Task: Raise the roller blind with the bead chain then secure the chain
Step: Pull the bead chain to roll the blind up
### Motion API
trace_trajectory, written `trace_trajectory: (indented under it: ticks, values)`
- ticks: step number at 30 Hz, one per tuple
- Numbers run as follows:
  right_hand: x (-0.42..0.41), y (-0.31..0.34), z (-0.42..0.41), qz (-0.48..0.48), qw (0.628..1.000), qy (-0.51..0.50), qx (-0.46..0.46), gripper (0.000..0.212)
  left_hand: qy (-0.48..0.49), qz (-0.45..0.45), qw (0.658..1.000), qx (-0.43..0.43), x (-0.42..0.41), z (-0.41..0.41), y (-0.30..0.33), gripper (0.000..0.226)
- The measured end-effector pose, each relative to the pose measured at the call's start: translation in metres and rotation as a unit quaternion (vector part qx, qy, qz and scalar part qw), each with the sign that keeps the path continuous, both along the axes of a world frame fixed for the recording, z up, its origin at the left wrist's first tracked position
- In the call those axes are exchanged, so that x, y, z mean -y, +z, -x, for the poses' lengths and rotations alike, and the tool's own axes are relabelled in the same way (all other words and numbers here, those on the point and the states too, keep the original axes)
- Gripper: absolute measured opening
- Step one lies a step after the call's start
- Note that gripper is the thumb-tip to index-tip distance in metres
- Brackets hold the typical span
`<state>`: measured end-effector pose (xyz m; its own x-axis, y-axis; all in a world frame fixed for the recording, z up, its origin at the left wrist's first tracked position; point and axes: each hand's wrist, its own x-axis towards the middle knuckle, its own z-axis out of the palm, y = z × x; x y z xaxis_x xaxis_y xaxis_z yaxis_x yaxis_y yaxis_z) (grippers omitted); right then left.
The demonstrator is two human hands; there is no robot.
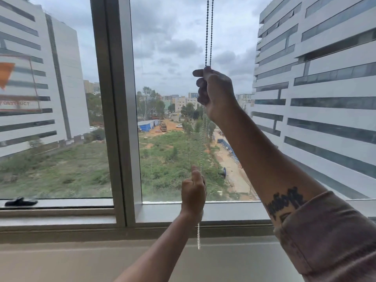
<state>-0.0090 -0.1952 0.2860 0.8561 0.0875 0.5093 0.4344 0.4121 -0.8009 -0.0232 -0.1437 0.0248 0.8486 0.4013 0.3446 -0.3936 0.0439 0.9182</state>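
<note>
While grey towers [325, 78] fill both sides of the glass, the window frame [116, 119] splits the view, its sill [61, 231] running below. A faded sticker [18, 84] clings to the left pane, a black latch [21, 201] under it. Up high, the right hand [215, 92] grips the chain [209, 31] in a fist; lower, the left hand [193, 192] curls round it too, the loop's end dangling past the sill.
</note>
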Motion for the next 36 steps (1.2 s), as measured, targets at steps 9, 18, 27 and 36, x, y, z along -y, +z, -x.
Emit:
trace_trajectory:
  ticks: [9,18,27,36]
  values:
    - [0.002,-0.048,0.004,0.006,1.000,0.006,0.003,0.038,0.029,-0.056,0.997,-0.053,0.006,0.008,-0.043,0.068]
    - [0.012,-0.085,0.014,-0.020,0.999,0.008,0.045,0.037,-0.192,0.074,0.965,-0.162,-0.019,-0.004,-0.007,0.063]
    - [0.011,-0.130,0.016,-0.031,0.999,0.025,0.005,0.034,-0.147,0.039,0.988,-0.023,-0.038,-0.022,0.132,0.064]
    - [0.010,-0.171,0.013,-0.007,0.999,0.037,-0.008,0.037,-0.111,0.026,0.993,0.031,-0.034,-0.013,0.246,0.069]
